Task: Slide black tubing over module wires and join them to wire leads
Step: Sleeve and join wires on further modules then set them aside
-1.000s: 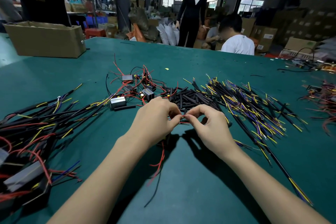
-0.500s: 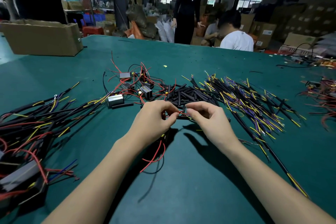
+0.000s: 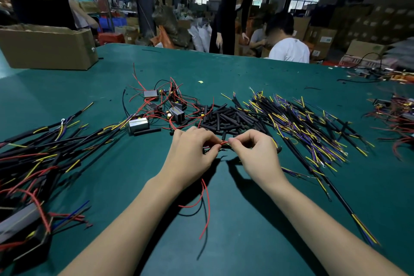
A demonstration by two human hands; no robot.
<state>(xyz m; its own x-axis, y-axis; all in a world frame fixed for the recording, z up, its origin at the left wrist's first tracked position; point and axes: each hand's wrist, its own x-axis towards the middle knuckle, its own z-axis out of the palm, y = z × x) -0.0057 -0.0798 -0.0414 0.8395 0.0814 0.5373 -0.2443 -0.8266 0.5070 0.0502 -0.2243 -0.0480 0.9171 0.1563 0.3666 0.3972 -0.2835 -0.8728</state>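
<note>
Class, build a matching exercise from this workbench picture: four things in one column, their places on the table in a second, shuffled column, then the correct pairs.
Things
1. cardboard box
2. pile of black tubing pieces
3. heap of wire leads
4. red wire

Places
A. pinched between the left hand and the right hand
B. far left corner of the green table
C. right of the tubing pile
D. just beyond the hands, mid-table

Pairs: 1-B, 2-D, 3-C, 4-A
</note>
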